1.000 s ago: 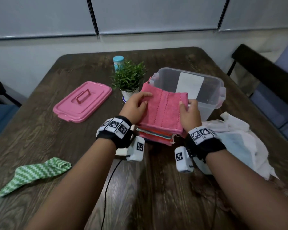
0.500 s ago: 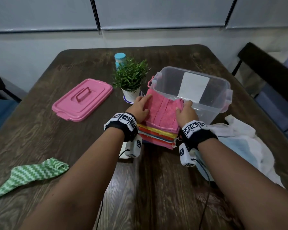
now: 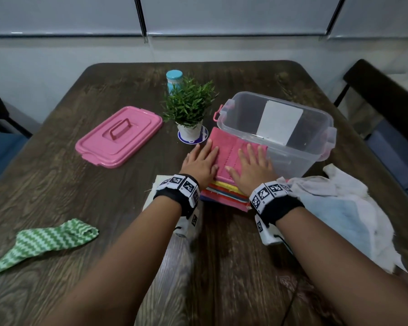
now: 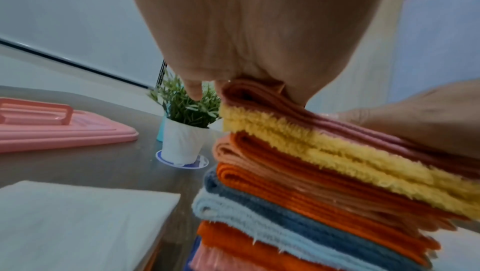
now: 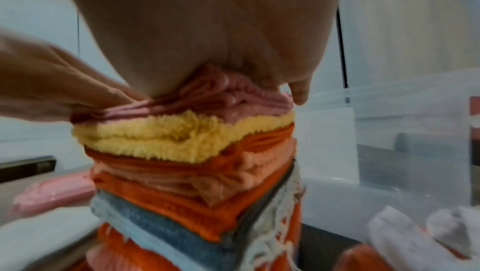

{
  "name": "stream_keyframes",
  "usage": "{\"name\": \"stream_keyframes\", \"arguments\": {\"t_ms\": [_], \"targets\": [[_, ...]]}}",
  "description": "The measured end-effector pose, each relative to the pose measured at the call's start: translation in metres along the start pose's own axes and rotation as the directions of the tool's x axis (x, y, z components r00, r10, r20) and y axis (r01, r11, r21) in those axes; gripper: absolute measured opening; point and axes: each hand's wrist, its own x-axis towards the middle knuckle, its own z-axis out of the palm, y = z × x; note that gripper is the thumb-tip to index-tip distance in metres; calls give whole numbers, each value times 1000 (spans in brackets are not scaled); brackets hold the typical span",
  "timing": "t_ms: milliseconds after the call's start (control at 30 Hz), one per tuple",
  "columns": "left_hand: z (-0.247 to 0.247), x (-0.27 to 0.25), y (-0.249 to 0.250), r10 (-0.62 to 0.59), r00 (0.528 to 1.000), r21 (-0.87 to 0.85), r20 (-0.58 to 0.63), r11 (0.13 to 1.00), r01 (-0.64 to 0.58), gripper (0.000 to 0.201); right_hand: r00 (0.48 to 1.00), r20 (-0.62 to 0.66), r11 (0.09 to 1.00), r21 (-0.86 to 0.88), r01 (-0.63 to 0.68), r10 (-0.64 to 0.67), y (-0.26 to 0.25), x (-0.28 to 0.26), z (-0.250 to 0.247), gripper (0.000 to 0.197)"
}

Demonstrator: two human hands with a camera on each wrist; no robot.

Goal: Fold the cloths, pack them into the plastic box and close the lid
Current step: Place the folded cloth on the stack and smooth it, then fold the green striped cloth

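A folded pink cloth (image 3: 229, 149) tops a stack of folded cloths (image 3: 224, 192) on the table, just in front of the clear plastic box (image 3: 292, 161). My left hand (image 3: 201, 162) and right hand (image 3: 252, 164) lie flat on the pink cloth, fingers straight, pressing it down. In the left wrist view the stack (image 4: 324, 183) shows yellow, orange, blue and light blue layers under the pink one. The right wrist view shows the same stack (image 5: 194, 172) beside the box wall (image 5: 389, 193). The pink lid (image 3: 119, 135) lies apart at the left.
A potted plant (image 3: 190, 111) and a blue-capped bottle (image 3: 174, 80) stand behind the stack. A green zigzag cloth (image 3: 45, 241) lies near left. White and light blue cloths (image 3: 339, 208) are heaped at the right. A white cloth (image 4: 78, 224) lies flat left of the stack. Chair (image 3: 386, 95) at right.
Both hands held the pink cloth by its sides above the stack. They lowered it onto the stack, then moved on top and now press it flat.
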Motion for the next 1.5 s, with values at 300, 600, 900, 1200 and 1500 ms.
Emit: {"name": "stream_keyframes", "arguments": {"t_ms": [300,600,900,1200,1500], "targets": [[1,2,-1,15,1000,-11,-2,1000,-15,56,998,61,1000,-1,-15,15,3,5,3,75],[-6,-74,-35,2,938,-178,-346,982,-68,68,818,-442,880,119,461,-369,-43,-49,-12,48],[36,-188,-142,-583,796,-173,-163,811,559,51,737,-56,737,14,676,-674,-78,-105,96,35],[50,-239,-221,-724,682,218,103,685,695,45,800,265,839,81,537,-538,-67,-132,127,54],[14,-207,-180,-600,799,163,-49,784,599,15,788,321,850,155,503,-525,-70,-127,111,42]]}}
